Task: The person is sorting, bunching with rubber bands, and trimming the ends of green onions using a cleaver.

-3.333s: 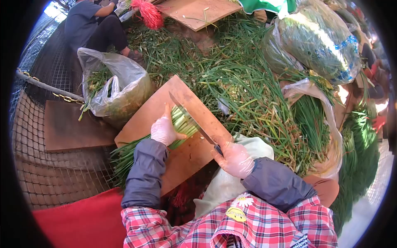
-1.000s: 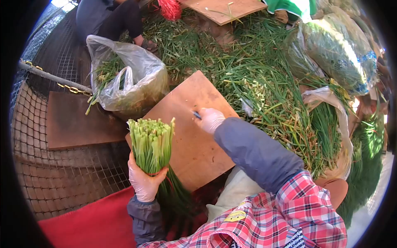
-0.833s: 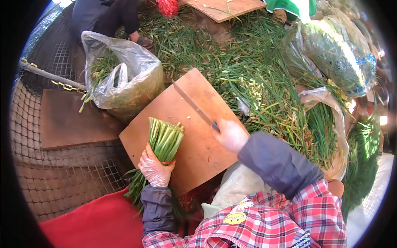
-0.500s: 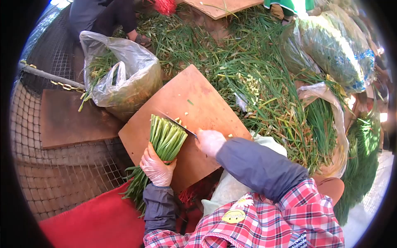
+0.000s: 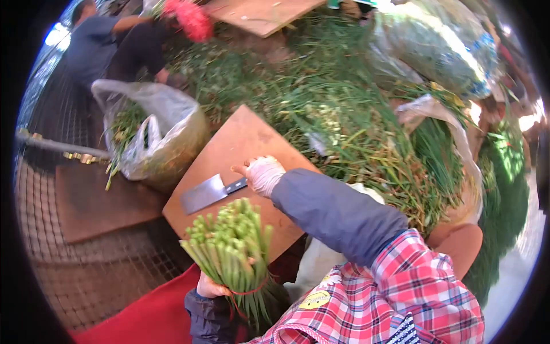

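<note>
A cleaver point(image 5: 209, 194) with a dark handle lies flat on the wooden board point(image 5: 246, 137). Just beyond the end of its handle is my right hand point(image 5: 262, 175), in a thin clear glove, with its fingers partly extended and apart from the handle. My left hand point(image 5: 211, 286) grips a thick bunch of green stalks point(image 5: 229, 241) at the near edge of the board. The cut ends of the stalks point up toward me. A red band circles the bunch, and leaves hang below it. Part of the left hand is hidden behind the stalks.
Loose green leaves point(image 5: 344, 132) cover the ground beyond the board. A clear plastic bag point(image 5: 177, 137) of greens stands at the left, with a seated person point(image 5: 97, 51) behind it. More bagged greens point(image 5: 435, 51) lie at the right. A second board point(image 5: 263, 14) is at the top.
The right hand has let go of the cleaver, which now rests on the board. The left hand has brought the bunch closer to me and tipped its cut ends upward. The view has shifted.
</note>
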{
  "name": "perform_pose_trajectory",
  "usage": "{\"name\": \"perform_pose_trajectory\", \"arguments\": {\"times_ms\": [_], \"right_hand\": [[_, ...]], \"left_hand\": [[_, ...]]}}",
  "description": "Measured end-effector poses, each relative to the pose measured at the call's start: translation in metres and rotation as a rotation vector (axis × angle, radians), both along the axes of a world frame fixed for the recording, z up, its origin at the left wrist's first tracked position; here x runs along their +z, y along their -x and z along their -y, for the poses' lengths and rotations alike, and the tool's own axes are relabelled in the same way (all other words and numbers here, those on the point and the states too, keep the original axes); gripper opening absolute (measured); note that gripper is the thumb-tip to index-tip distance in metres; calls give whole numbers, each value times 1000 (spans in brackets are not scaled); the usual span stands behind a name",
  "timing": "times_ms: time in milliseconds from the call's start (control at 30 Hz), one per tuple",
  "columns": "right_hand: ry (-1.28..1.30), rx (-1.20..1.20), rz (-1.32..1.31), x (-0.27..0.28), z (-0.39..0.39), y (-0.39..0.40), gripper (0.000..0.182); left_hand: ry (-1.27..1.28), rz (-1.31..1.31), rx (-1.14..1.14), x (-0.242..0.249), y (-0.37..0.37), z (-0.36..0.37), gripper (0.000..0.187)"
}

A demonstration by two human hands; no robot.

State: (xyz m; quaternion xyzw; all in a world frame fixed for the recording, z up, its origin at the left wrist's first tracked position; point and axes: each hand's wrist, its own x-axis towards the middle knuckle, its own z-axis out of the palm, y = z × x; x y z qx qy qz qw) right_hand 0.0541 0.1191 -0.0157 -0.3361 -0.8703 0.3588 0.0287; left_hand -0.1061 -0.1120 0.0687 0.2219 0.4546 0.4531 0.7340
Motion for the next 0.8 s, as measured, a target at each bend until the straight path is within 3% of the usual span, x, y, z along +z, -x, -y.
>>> {"name": "perform_pose_trajectory", "arguments": {"times_ms": [33, 67, 100, 200, 300, 333, 400, 433, 467, 567, 600, 667, 767, 800], "right_hand": [[148, -88, 3, 14, -4, -26, 40], [293, -191, 3, 20, -5, -54, 45], [534, -215, -307, -36, 15, -60, 56], [511, -127, -465, 31, 65, -145, 105], [646, -172, -864, 98, 102, -161, 123], [598, -236, -1225, 103, 101, -158, 130], [694, -225, -1621, 141, 88, -189, 133], [535, -233, -1727, 149, 83, -206, 128], [593, -248, -1776, 164, 87, -236, 122], [137, -563, -1533, 205, 112, -354, 108], [17, -662, -1441, 219, 125, -393, 104], [-182, -979, -1172, 245, 169, -479, 87], [-512, -1261, -888, 261, 247, -588, 84], [-684, -1302, -670, 253, 271, -631, 86]], "left_hand": [[-46, -46, -40, -7, 1, -3, 103], [-150, -127, -90, -11, 3, -11, 88], [-195, -225, -31, 1, -8, -29, 89], [-385, -444, 77, 34, -37, -81, 88], [-712, -423, 43, 65, -83, -135, 82], [-794, -446, -12, 82, -108, -152, 78], [-954, -434, -144, 113, -153, -186, 66], [-1009, -393, -185, 122, -176, -194, 64], [-1060, -356, -224, 129, -201, -200, 62], [-1109, -608, -214, 133, -308, -187, 65], [-1067, -602, -551, 131, -329, -188, 70], [-1134, -819, -774, 133, -386, -162, 75], [-887, -885, -833, 82, -386, -167, 72], [-752, -772, -821, 61, -379, -171, 69]]}}
